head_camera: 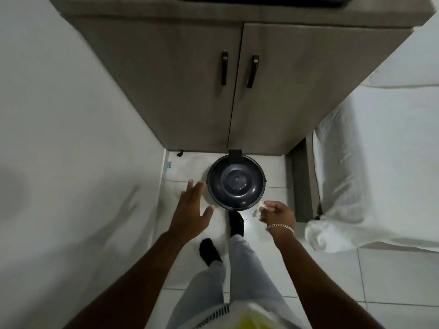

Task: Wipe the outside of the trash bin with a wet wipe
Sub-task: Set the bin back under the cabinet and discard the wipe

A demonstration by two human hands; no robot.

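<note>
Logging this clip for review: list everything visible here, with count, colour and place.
trash bin: one, black, lid closed, on the floor before the cabinet.
wet wipe: one, white, in the right hand.
cabinet: one, grey-brown, two doors, two black handles, top centre.
beds: two, white sheets, left and right.
floor: white tiles.
bracelet: one, silver, right wrist.
feet: two, black socks, below the bin.
left hand: open, beside the bin.
right hand: closed on the wipe.

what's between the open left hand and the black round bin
Nothing: in the head view only a narrow strip of bare white floor tile shows between the open left hand and the black round lidded trash bin.
</note>
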